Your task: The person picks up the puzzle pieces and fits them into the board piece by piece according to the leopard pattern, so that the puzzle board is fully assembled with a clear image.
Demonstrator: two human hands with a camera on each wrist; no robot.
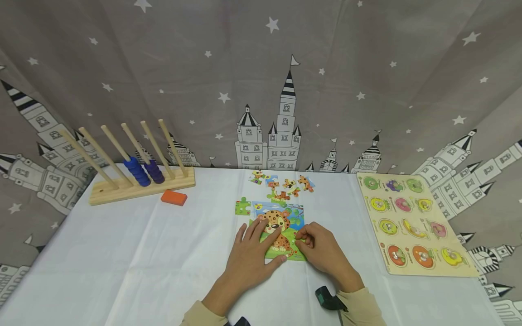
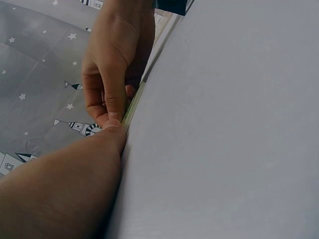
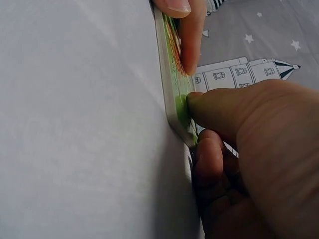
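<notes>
A jigsaw puzzle (image 1: 281,217) with a spotted leopard cub on green grass lies at the middle of the table. My left hand (image 1: 253,253) rests on its left and lower part, fingers spread and fairly straight. At the puzzle's right edge, my right hand (image 1: 322,249) has its fingers curled and pinches a puzzle piece (image 3: 182,107) there, thumb on the green top face. The fingers hide most of that piece. Several loose puzzle pieces (image 1: 281,194) lie just beyond the puzzle, and a green piece (image 1: 242,207) sits by its upper left corner.
At the back left stands a wooden peg rack (image 1: 142,189) with blue and purple rings on two pegs. An orange block (image 1: 174,198) lies in front of it. To the right is a fruit peg board (image 1: 420,268). A grey castle-print curtain (image 1: 183,54) hangs behind the table.
</notes>
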